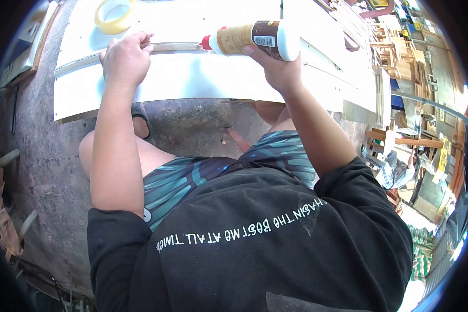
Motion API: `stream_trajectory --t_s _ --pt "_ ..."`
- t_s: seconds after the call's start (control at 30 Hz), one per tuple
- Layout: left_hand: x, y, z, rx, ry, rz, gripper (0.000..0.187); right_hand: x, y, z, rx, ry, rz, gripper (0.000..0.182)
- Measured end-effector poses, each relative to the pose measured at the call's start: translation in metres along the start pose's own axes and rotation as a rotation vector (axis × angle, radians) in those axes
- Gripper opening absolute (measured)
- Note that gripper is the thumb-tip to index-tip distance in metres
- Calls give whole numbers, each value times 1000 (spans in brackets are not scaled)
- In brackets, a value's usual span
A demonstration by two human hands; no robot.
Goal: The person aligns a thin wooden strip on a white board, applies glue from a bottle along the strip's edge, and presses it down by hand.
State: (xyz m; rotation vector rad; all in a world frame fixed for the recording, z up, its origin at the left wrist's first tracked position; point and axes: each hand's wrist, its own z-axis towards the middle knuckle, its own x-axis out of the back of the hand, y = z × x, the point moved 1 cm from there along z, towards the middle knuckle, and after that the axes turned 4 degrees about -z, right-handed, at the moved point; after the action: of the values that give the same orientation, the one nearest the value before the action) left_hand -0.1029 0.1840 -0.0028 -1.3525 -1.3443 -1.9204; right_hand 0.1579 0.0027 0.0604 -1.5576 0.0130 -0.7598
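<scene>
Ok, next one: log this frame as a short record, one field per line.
left hand: fingers at a narrow strip; exact grip unclear
right hand: holding a bottle
bottle pose: tipped sideways, red tip toward the left hand, near the strip
tape roll: on the white surface, beyond the left hand
background: another person, far right

There is one bottle (239, 39), one red nozzle (206, 43), one tape roll (112, 27) and one black shirt (244, 208).
</scene>
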Motion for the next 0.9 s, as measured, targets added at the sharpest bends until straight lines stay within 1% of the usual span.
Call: stream_trajectory --t_s 0.07,0.17,0.2,0.27,0.3,0.4,0.5,0.6,0.7,0.8,0.9 --pt "-1 0 -1 -19 31 7 29 3 2 0 11 15 5 53" --pt "3 2 0 6 -23 -3 33 8 9 1 31 14 50 55" --pt "3 2 -1 0 -13 3 33 10 11 1 37 10 71 55" --pt "3 4 -1 -13 4 13 33 12 10 1 30 3 18 56" --pt "1 5 -1 -52 28 2 34 13 9 2 27 0 -8 57" --pt "-7 13 -3 -174 102 -34 36 12 5 1 34 19 -10 45" --pt "-13 31 -4 -289 158 -83 38 14 12 3 25 15 39 45" --pt "-18 44 -6 -284 85 -109 38 17 16 4 31 10 24 51" --pt "-27 53 -6 -306 71 -112 38 18 11 4 54 8 -2 49" --pt "-33 62 -4 -305 40 -101 40 21 2 4 30 -12 -33 49" --pt "-39 71 -5 -321 18 -84 42 24 -1 5 36 -32 27 50"
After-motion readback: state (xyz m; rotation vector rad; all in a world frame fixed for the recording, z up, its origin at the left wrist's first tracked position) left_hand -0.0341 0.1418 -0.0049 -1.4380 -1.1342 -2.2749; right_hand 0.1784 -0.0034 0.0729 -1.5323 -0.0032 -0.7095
